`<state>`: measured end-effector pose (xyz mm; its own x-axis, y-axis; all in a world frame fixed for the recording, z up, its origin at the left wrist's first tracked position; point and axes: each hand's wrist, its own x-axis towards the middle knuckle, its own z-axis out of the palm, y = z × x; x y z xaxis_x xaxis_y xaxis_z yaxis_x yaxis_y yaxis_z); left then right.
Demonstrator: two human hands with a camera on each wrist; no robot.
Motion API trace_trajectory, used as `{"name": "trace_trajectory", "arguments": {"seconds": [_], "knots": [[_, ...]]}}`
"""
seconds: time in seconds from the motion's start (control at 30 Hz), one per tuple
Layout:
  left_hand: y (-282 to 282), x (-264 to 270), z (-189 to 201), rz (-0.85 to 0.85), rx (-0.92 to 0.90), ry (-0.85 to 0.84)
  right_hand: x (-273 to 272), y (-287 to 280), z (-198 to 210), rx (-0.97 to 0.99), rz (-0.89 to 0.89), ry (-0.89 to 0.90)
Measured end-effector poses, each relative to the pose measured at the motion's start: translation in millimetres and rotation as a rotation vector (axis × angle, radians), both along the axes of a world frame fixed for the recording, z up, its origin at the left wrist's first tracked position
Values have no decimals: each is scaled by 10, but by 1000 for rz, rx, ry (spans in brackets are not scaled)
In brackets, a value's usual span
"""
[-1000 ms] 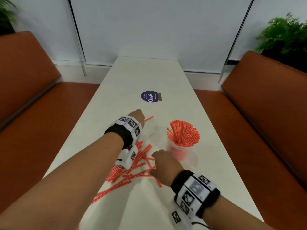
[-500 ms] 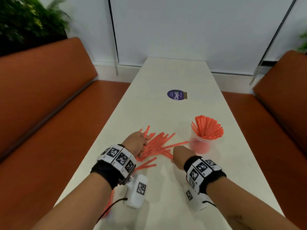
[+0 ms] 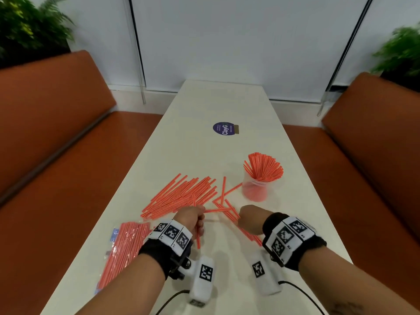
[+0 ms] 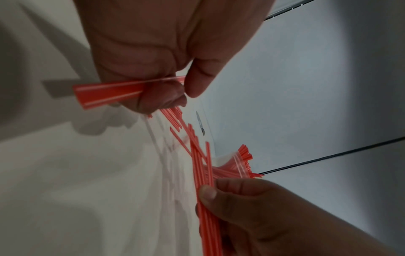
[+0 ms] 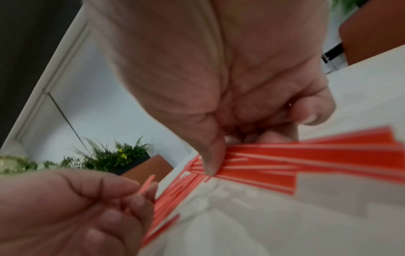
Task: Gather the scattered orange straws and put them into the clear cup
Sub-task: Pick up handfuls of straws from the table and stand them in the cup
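A clear cup (image 3: 254, 189) stuffed with orange straws (image 3: 263, 165) stands on the white table (image 3: 218, 103) right of centre. A heap of loose orange straws (image 3: 184, 194) lies left of it, fanned toward me. My left hand (image 3: 192, 218) pinches one or two straws (image 4: 109, 91) between thumb and fingers, just at the near edge of the heap. My right hand (image 3: 250, 218) grips a small bunch of straws (image 5: 295, 159) with the thumb pressed over them; their ends stick out under the wrist (image 3: 250, 235). A few crossed straws (image 3: 223, 202) lie between my hands.
A clear plastic bag of orange straws (image 3: 122, 248) lies at the table's near left edge. A purple round sticker (image 3: 223, 128) sits mid-table. Orange benches (image 3: 56, 137) run along both sides, with plants (image 3: 29, 26) behind them.
Both hands have drawn back toward me from the heap. The left hand now holds straws lifted from the pile, and the right has closed around a bunch. The head view shifted, revealing the bag.
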<state>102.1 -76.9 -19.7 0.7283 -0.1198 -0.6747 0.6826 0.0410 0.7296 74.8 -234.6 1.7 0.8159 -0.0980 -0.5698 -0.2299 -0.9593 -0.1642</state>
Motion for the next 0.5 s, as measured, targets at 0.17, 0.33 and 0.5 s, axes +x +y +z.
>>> {"name": "trace_trajectory", "arguments": {"seconds": [0.17, 0.33, 0.5], "knots": [[-106, -49, 22, -17, -73, -22, -26, 69, 169, 83, -52, -62], [-233, -109, 74, -33, -91, -80, -48, 204, 148, 171, -161, -150], [-282, -155, 73, 32, -160, -11, -99, 179, 88, 255, -234, -203]]}}
